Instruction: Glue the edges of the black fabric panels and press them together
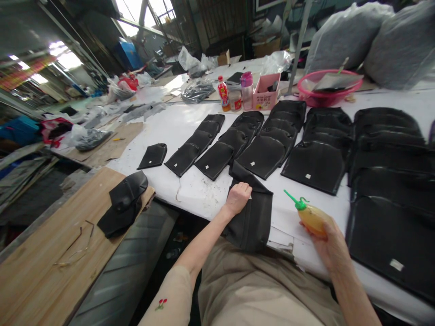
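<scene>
Where the near edge of the white-covered table (156, 122) meets the wearer's lap, I locate the working black piece (253, 226). It lies partly on the table, its lower end reaching toward the lap, which I judge keeps it within short reach of both hands. Its upper part is folded over as a flap (249, 175). The flap's far end is against or just beside a neighbouring row; I cannot tell which.

Left hand (239, 198): fingers curled, gripping the black piece at the fold. I judge that this hold stops the flap from springing back.

Right hand (328, 242): wrapped around the body of a squeeze bottle (312, 220) with amber contents. The green nozzle (291, 198) points up and toward the piece, apart from it. I judge that a grip on the body leaves the nozzle free to aim and the wall ready to press.

Overlapping rows of black pieces (311, 163) lie beyond and to the right, small pale tags (308, 176) exposed, presumably for sorting. Eyeglasses (62, 264) and loose black pieces (127, 194) rest on the wooden board (41, 271) at left, apart from the rows.
</scene>
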A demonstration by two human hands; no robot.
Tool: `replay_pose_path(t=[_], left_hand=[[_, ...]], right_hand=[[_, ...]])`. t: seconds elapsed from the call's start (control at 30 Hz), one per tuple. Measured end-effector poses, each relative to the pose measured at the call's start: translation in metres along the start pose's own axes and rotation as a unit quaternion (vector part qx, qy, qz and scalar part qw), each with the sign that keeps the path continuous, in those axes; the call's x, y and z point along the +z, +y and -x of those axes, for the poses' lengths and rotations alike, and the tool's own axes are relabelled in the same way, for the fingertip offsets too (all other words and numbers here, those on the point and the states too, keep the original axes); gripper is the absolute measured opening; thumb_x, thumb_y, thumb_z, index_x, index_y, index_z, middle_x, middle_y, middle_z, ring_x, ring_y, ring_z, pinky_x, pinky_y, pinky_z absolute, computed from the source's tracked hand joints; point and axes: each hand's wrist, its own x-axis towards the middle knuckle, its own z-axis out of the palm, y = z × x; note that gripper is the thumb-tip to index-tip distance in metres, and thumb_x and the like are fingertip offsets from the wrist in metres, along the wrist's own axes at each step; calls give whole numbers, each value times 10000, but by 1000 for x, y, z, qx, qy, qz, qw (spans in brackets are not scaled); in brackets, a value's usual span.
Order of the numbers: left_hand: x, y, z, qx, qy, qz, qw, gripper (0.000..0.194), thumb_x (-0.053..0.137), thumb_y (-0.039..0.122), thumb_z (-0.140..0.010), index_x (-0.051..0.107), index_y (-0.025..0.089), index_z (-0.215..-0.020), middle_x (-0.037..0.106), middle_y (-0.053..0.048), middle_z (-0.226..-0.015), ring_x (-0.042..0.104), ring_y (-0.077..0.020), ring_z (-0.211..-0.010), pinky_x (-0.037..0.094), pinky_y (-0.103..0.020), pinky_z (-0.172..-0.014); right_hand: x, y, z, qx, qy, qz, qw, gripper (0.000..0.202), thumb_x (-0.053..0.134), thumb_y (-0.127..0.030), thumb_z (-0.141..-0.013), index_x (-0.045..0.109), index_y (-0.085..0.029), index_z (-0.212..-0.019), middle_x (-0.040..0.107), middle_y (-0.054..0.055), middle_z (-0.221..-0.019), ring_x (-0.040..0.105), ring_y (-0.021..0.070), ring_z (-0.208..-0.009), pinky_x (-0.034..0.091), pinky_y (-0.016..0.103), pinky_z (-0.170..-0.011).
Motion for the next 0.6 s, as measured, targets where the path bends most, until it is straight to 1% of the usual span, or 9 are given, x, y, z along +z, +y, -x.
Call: replay_pose_path(t=[0.1,0.2,0.27,0.37,0.4,0.43,0.5,0.57,0.6], left_hand=[[-6,0,-6,-8,2,5,1000,147,530,42,-930,613,154,-883,686,-107,-922,665,-255,-893,532,-359,-753],[-22,-3,-6,-35,20,24,999,185,467,38,-955,581,163,-881,675,-100,-887,664,-231,-847,525,-338,-766],[-44,-5,-3,-61,37,40,997,193,428,65,-980,566,164,-888,659,-89,-851,656,-210,-782,515,-321,-731],[-89,-3,4,-95,67,95,989,132,434,158,-999,553,175,-944,641,-53,-845,644,-173,-745,499,-283,-695],[-105,-1,5,-129,91,192,969,110,458,211,-1002,556,186,-961,634,-30,-838,633,-154,-733,495,-267,-697],[-120,2,6,-163,107,297,935,137,479,291,-1008,558,192,-955,625,-13,-819,621,-137,-710,490,-250,-682],[-138,5,5,-204,88,487,845,291,608,475,-940,578,190,-995,634,2,-812,618,-123,-689,482,-222,-637],[-137,3,2,-230,14,602,765,448,699,579,-845,615,175,-1020,664,-3,-814,630,-123,-662,484,-215,-597],[-128,1,-1,-241,-29,621,745,477,704,598,-833,636,164,-1018,680,-12,-812,637,-126,-646,488,-218,-584]], right_hand=[[1,-1,1,6,2,-9,1000,524,914,-518,-606,733,-244,-1015,785,46,-966,767,199,-756,636,230,-621],[2,-1,2,7,4,-16,1000,504,902,-528,-620,732,-250,-1005,785,31,-935,765,182,-745,623,205,-626],[1,-1,3,5,0,-16,1000,478,881,-529,-649,730,-251,-1008,785,31,-943,763,182,-747,619,213,-624],[0,1,3,-1,-1,0,1000,401,809,-524,-741,720,-261,-1030,781,37,-987,762,205,-766,614,259,-598],[0,1,3,-3,1,6,1000,373,781,-519,-773,715,-265,-1039,779,39,-1000,762,213,-774,612,274,-589],[0,1,3,-5,2,11,1000,352,757,-513,-798,712,-268,-1046,776,40,-1013,761,218,-781,609,285,-585],[0,1,3,-5,4,12,1000,338,740,-508,-814,709,-268,-1049,771,41,-1024,759,223,-789,607,297,-585],[0,1,4,-4,3,9,1000,346,743,-510,-810,708,-264,-1050,770,42,-1020,757,222,-794,606,297,-591],[0,1,4,-5,1,9,1000,348,742,-512,-811,707,-263,-1052,770,42,-1013,756,220,-795,606,296,-596]])
